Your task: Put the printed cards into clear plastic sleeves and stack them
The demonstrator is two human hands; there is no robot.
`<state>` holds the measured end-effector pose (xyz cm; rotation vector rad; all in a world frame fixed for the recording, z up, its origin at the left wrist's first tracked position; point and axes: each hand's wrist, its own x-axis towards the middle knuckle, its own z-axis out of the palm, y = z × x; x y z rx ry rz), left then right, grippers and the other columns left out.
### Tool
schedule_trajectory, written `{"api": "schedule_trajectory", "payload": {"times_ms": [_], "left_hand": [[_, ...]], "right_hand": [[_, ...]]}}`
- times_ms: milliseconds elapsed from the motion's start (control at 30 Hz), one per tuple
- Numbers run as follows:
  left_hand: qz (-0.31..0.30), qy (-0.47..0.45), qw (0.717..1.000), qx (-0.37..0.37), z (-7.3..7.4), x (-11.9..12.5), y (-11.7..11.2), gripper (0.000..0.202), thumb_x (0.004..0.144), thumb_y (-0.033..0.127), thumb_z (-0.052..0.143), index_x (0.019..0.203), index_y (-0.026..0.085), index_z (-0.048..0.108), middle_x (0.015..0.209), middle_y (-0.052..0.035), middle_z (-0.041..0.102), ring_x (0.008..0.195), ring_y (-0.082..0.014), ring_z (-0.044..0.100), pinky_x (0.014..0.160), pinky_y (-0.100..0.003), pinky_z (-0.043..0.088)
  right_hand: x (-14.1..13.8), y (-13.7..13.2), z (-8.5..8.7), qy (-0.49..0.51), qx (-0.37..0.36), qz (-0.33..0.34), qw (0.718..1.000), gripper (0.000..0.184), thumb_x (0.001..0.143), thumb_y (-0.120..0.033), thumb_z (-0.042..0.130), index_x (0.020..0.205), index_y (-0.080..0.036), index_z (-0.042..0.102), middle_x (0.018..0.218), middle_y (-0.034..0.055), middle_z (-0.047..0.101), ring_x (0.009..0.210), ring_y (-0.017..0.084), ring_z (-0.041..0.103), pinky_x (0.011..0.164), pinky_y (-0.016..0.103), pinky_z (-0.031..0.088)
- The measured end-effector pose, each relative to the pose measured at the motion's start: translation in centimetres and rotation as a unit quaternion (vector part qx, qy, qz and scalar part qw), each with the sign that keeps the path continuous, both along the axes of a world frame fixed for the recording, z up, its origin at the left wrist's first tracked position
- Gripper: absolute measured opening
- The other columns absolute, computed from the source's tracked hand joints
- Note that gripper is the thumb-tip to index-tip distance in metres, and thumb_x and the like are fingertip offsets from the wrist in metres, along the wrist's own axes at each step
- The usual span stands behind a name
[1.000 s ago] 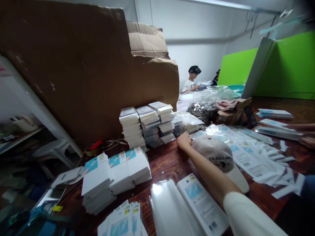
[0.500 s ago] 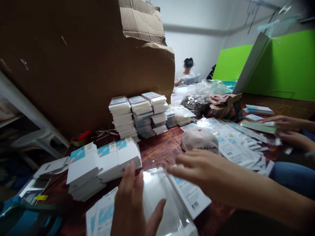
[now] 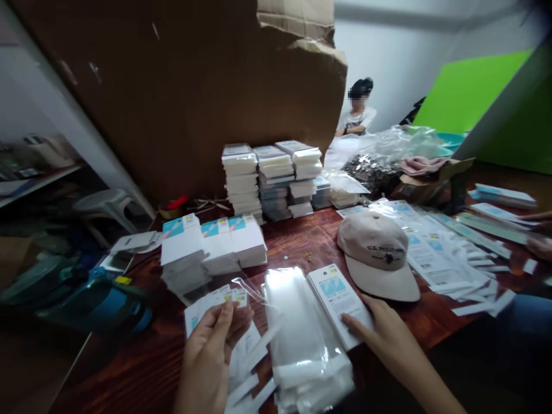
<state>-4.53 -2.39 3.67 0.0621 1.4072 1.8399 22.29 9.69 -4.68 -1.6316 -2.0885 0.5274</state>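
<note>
Clock: centred on flat pile of clear, glossy plastic sleeves (image 3: 293,310), near edge of dark red-brown wooden table (image 3: 297,238).
Left hand (image 3: 210,348): 9 o'clock, raised over fanned white-and-blue printed cards with pale strips (image 3: 241,353). Thumb and forefinger narrow, pinching what looks like one thin transparent film (image 3: 252,289); film trails toward the sleeve pile, far end hard to make out.
Right hand (image 3: 383,332): 3 o'clock, on slim rectangular stack of white-and-blue hang-hole cards (image 3: 334,290). Thumb lies on top face, fingers at far right edge, moderately spread; cannot tell if a card is gripped.
Card stack: 2 o'clock, just beside the sleeves, lying flat, hang hole toward 12.
Cap: beige cloth baseball cap with dark lettering (image 3: 374,247), between 1 and 2, beyond the cards.
White stock: thick white blocks with blue-printed tops (image 3: 183,250), 10 to 11; taller cream-and-grey stacks (image 3: 239,178), between 11 and 12.
Co-worker: blurred hand (image 3: 539,247), between 2 and 3, well apart.
Step, judged: film in left, card being picked out at right.
Next move calls for: film kept pinched and its mouth freed; one card separated cleanly, neighbours undisturbed.
</note>
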Motion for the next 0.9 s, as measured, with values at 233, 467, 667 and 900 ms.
{"api": "schedule_trajectory", "payload": {"times_ms": [233, 467, 667, 900], "left_hand": [[0.028, -0.014, 0.999, 0.037, -0.1, -0.3, -1.8, 0.021, 0.066, 0.025, 0.082, 0.076, 0.016, 0.066, 0.073, -0.0041, 0.076, 0.070, -0.0145, 0.072, 0.074, -0.023, 0.059], [0.047, -0.089, 0.994, 0.046, 0.9, 0.1, -2.3, 0.010, 0.077, 0.012, 0.071, 0.079, 0.016, 0.062, 0.078, -0.0089, 0.077, 0.068, -0.0169, 0.073, 0.066, -0.025, 0.060], [0.069, -0.163, 0.984, 0.027, 1.9, 1.1, -2.3, 0.009, 0.085, 0.007, 0.059, 0.082, 0.013, 0.063, 0.075, -0.0100, 0.076, 0.065, -0.0165, 0.073, 0.066, -0.027, 0.061], [0.042, -0.228, 0.973, 0.008, 2.1, 3.4, -2.0, 0.007, 0.083, 0.008, 0.064, 0.085, 0.015, 0.064, 0.074, -0.0065, 0.075, 0.063, -0.0149, 0.071, 0.058, -0.025, 0.060]], "right_hand": [[-1.0, -2.0, 0.3, 0.019, 0.079, -0.050, 0.995, 0.059, 0.082, -0.058, 0.053, 0.117, -0.012, 0.061, 0.113, 0.0203, 0.064, 0.111, 0.041, 0.055, 0.093, 0.058, 0.044], [-0.9, -4.9, 3.6, 0.209, -0.024, -0.017, 0.977, 0.039, 0.086, -0.047, 0.059, 0.118, -0.025, 0.063, 0.109, 0.0070, 0.074, 0.088, 0.027, 0.072, 0.073, 0.032, 0.060], [-0.6, -6.3, 7.4, 0.152, 0.184, 0.321, 0.916, 0.036, 0.082, -0.010, 0.060, 0.107, -0.033, 0.071, 0.109, 0.0024, 0.073, 0.115, 0.027, 0.060, 0.089, 0.035, 0.056], [-1.0, -6.7, 9.0, 0.125, 0.281, 0.349, 0.885, 0.045, 0.080, -0.005, 0.062, 0.116, -0.031, 0.069, 0.121, 0.0064, 0.069, 0.127, 0.033, 0.049, 0.089, 0.045, 0.055]]}}
